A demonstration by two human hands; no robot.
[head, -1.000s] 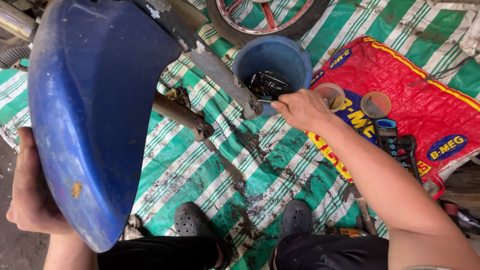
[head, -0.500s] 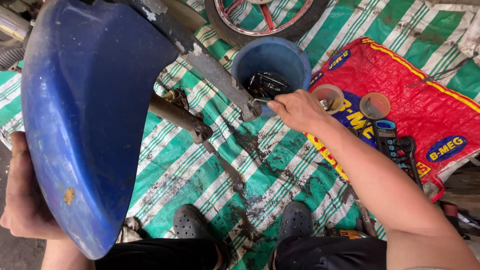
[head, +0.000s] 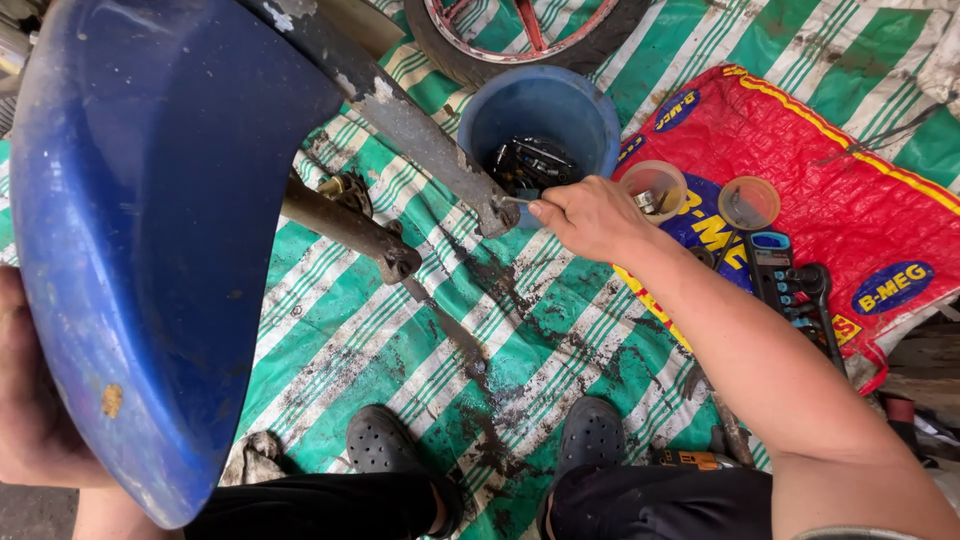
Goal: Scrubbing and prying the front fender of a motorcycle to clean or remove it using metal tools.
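While the left hand (head: 35,400) cups the lower edge of a big blue mudguard (head: 160,230), only its palm and wrist show, pressed against the outer rim; the fingers are hidden behind the shell, so the grip itself cannot be told. That mudguard is a smooth, curved plastic shell, glossy and scuffed, with a small rusty-brown spot near its lower end. It fills the left of the view. From under it run two grey metal fork legs (head: 400,120), dull, chipped and greasy.

Reaching forward with the arm stretched out from the lower right, the right hand (head: 590,215) has thumb and forefinger pinched on a thin metal tool (head: 518,200), the other fingers curled loosely. The tool's tip points at the lower end of the nearer fork leg, right at the rim of a round blue plastic bucket (head: 590,105) holding dark metal parts.

Beneath everything lies a woven green-and-white striped tarp (head: 420,340), streaked with black grease. A red woven sack (head: 860,180) lies to the right, carrying two small clear cups (head: 655,185) and a dark socket set (head: 785,280). A tyre with a red-spoked rim (head: 530,30) lies at the top. Two dark perforated clogs (head: 385,440) rest on the tarp below.
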